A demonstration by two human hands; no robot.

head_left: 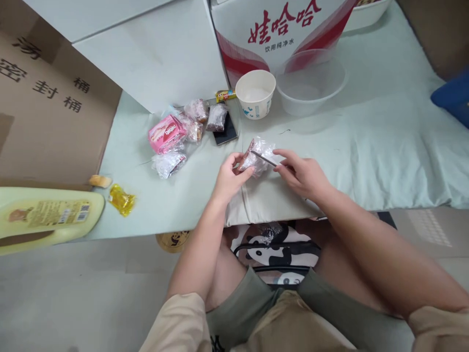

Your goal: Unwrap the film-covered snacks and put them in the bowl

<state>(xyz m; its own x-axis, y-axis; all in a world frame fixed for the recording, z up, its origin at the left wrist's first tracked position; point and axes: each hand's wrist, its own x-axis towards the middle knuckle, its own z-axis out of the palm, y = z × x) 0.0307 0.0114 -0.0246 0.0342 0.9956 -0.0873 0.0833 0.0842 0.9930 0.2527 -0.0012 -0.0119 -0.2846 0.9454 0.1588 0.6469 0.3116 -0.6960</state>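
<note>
Film-wrapped packet (259, 168): near centre, still covered; work appears in progress. My left hand (230, 177) grasps it; my right hand (306, 177) grips a thin tool (264, 159) over it. Other wrapped packets (217, 118) lie farther left.

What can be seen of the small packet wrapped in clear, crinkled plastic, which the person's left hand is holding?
The small packet in clear plastic looks shiny, crinkled and loosely wrapped, with a reddish-brown part showing on its left side. The bare left hand grips it there, near the front edge of the pale green cloth. A slim, dark tool in the bare right hand reaches across it from the right. Its contents, and whether it rests on the cloth, cannot be told.
</note>
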